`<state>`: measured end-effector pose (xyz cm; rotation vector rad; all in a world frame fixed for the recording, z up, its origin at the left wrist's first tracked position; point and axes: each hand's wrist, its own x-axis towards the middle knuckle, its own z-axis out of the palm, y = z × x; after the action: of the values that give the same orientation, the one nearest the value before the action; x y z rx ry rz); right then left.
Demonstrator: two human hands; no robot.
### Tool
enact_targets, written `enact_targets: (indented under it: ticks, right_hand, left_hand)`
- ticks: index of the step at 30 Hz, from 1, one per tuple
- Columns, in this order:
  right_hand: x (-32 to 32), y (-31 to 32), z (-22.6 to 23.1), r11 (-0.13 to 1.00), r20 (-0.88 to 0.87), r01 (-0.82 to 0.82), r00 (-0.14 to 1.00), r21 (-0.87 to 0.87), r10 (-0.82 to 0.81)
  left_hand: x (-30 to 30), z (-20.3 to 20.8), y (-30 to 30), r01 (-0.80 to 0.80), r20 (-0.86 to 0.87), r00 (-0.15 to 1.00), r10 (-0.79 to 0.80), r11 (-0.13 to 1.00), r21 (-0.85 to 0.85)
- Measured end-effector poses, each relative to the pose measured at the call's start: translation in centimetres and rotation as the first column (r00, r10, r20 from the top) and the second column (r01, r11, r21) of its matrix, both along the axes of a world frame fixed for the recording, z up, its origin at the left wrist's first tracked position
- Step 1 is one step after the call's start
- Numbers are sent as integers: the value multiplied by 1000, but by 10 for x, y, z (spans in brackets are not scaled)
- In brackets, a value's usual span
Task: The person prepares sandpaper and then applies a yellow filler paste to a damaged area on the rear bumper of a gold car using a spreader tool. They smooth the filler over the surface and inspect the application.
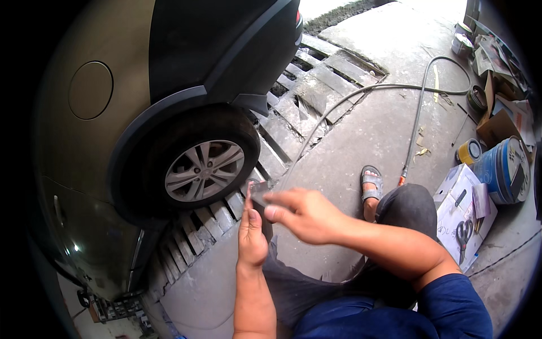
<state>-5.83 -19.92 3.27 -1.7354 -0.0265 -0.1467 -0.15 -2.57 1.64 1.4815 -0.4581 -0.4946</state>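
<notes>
Upright in front of me, my left hand [252,237] has its fingers and thumb against a small dark grey flat piece [261,191]. It may be a folded sheet or a thin pad; its exact kind cannot be made out. From the right, my right hand [305,217] reaches across with thumb and forefinger at the same piece, its fingertips a little blurred. Just beyond both hands is a car's wheel [206,169] with a silver spoked rim, apart from them. The brownish car body [113,34] has a dark matte section [214,45] above the wheel arch.
A slatted floor grate [214,226] runs beside the car. A grey hose [367,87] loops over the concrete. On the right are a white box [451,237] with scissors [464,234], a blue bucket [494,175], a yellow can [468,151] and cardboard [499,130].
</notes>
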Motion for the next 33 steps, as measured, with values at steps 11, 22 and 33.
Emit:
enact_targets:
  ticks: [11,22,33]
  right_hand:
    - [0,-1,-1,991,14,81,997,-110,-80]
    - [-6,14,-15,808,375,324,917,-492,-139]
    - [-1,-2,-14,761,428,353,897,-545,-110]
  left_hand:
    - [-3,12,-3,5,-145,989,-6,1000,-7]
    - [0,22,7,18,-261,965,-41,996,-89]
    - [8,12,34,195,-401,907,-132,973,122]
